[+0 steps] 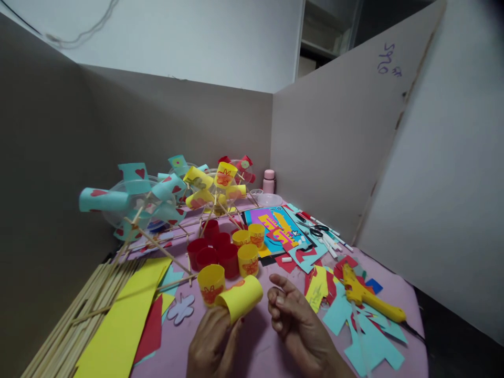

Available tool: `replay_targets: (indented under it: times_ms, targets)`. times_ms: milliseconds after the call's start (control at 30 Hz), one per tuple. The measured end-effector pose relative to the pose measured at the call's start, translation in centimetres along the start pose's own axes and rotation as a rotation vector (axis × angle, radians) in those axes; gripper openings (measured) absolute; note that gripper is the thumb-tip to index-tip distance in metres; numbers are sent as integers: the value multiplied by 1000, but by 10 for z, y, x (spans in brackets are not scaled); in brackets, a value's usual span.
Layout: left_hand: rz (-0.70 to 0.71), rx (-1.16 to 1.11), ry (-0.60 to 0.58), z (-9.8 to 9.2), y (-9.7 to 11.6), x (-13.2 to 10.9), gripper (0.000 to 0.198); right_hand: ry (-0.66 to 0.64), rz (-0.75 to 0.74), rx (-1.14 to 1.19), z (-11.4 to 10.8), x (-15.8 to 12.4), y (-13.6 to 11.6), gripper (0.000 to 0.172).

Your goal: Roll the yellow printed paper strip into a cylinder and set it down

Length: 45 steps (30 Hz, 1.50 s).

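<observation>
In my left hand [214, 341] is a yellow paper tube [241, 298], tilted on its side, with an orange-red drawing partly in view along its top. My right hand [297, 320] hovers just right of it with the index finger stretched out and the others loosely curled; I see nothing in it. Right behind the tube stands a yellow paper cup [211, 282] with an orange-red animal drawing. Similar yellow cups [248, 260] and several plain red paper cups [207, 259] cluster farther back.
Paper-and-stick Ferris wheels [147, 205] stand at the back left. Bamboo sticks [66, 320], yellow paper [129, 315] and a flower cutout [181, 308] lie left. A yellow glue gun [372, 299] rests on scraps [378, 336] at right, with scissors [317, 230] behind. Grey partitions [331, 147] enclose the table.
</observation>
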<state>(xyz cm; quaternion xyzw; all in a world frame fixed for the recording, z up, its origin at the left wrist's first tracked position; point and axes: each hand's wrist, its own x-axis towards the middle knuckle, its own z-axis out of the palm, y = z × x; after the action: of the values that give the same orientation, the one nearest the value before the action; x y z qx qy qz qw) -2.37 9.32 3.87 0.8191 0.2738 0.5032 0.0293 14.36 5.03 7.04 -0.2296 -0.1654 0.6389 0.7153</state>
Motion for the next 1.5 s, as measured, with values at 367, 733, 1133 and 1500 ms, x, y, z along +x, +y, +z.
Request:
replay_targets:
  times_ms: [367, 733, 1133, 1500]
  targets:
    - [-5, 4, 3, -1, 1, 1, 9, 72, 27, 81, 0, 0, 1, 28]
    - [10, 28, 22, -1, -1, -1, 6, 3, 28, 121, 0, 2, -4, 25]
    - [13, 44, -4, 1, -3, 0, 6, -9, -29, 155, -2, 3, -3, 10]
    - [25, 46, 9, 0, -4, -2, 8, 17, 11, 236, -3, 4, -5, 6]
